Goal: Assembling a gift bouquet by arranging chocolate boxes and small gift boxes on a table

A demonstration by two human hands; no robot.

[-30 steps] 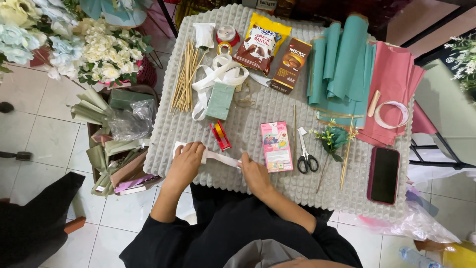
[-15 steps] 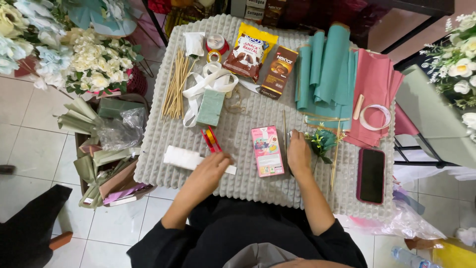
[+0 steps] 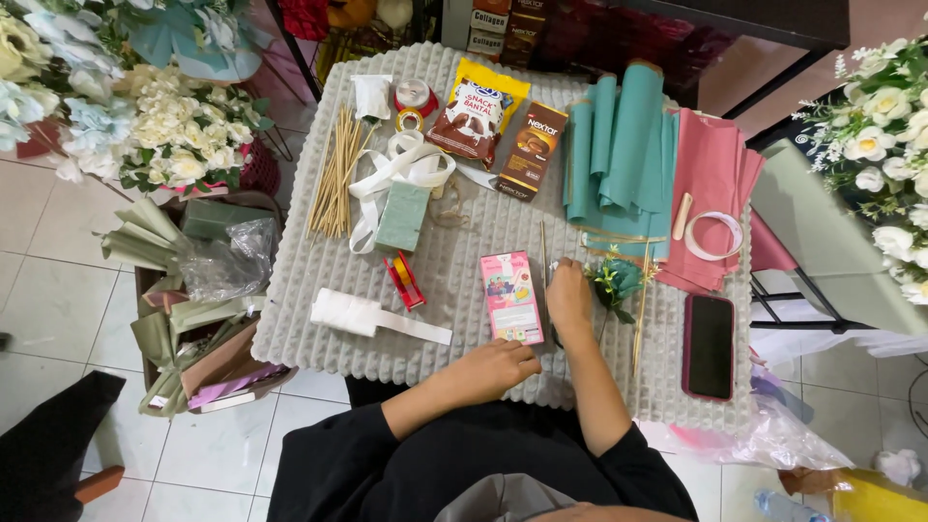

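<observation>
My right hand (image 3: 568, 298) lies on the grey bumpy table mat (image 3: 309, 329), right of a small pink box (image 3: 512, 298). Its fingers curl down over the scissors, which are almost fully hidden beneath it. A thin wooden skewer (image 3: 543, 253) sticks out beyond the knuckles. A small teal-green flower sprig (image 3: 619, 280) lies just right of this hand. My left hand (image 3: 498, 369) rests at the mat's near edge, below the pink box, loosely curled and holding nothing. Left of it lie a white paper roll (image 3: 346, 312) and a small red object (image 3: 404, 280).
A black phone (image 3: 710, 346) lies at the right. Teal paper rolls (image 3: 619, 145), pink sheets (image 3: 710, 179), a white tape ring (image 3: 713, 235), snack packs (image 3: 478, 106), a green foam block (image 3: 401, 217), white ribbon and a skewer bundle (image 3: 333, 174) fill the far half. Artificial flowers (image 3: 184, 145) and a box of wraps (image 3: 193, 319) stand at the left.
My right hand moved right from the mat's near middle to the scissors and stays there. My left hand let go of the white roll and came to rest below the pink box.
</observation>
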